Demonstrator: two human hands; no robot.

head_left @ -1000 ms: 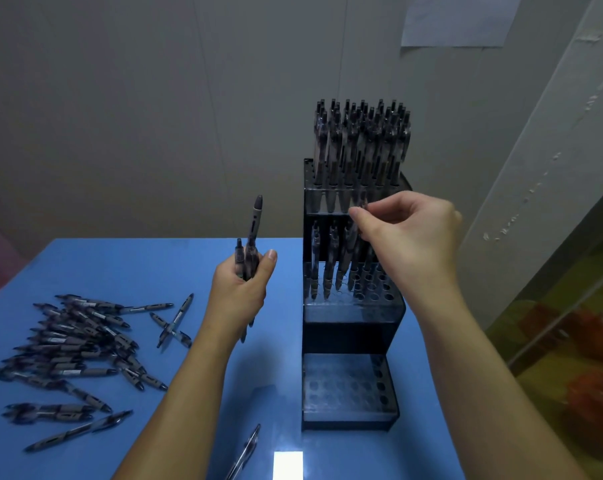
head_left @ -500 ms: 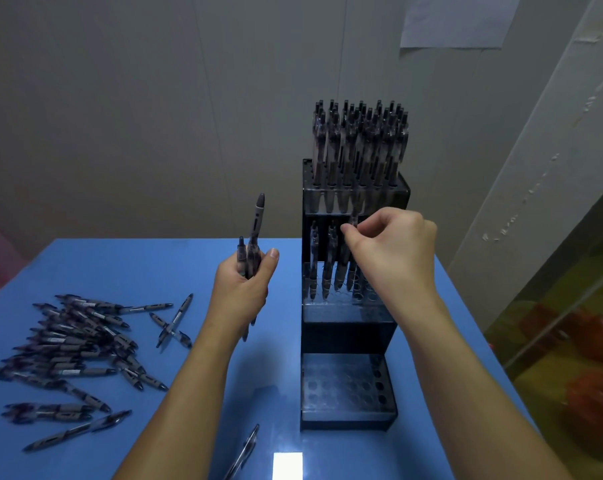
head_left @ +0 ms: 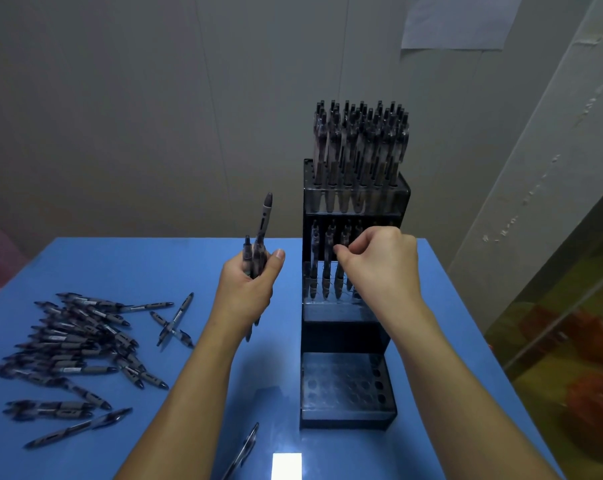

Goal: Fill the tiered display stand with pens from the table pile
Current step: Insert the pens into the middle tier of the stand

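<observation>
A black three-tier display stand [head_left: 345,323] stands on the blue table [head_left: 137,265]. Its top tier is packed with upright pens [head_left: 360,147]. The middle tier holds a few pens [head_left: 322,265] along its back left. The bottom tier [head_left: 345,384] shows only bare holes. My left hand [head_left: 250,284] grips a small bunch of pens [head_left: 258,244], upright, left of the stand. My right hand [head_left: 379,263] is over the middle tier, its fingertips pinching the top of a pen [head_left: 340,271] that stands in a hole. A pile of pens [head_left: 75,344] lies at the table's left.
A single pen [head_left: 244,448] lies near the front edge beside a bright white patch [head_left: 286,465]. Grey walls rise behind the table, with a sheet of paper [head_left: 456,22] stuck up high. To the right of the table the floor is patterned.
My right hand has come down and leftward with its pen, from the top tier's front to the middle tier, where the pen now stands in a hole. The left hand has barely moved.
</observation>
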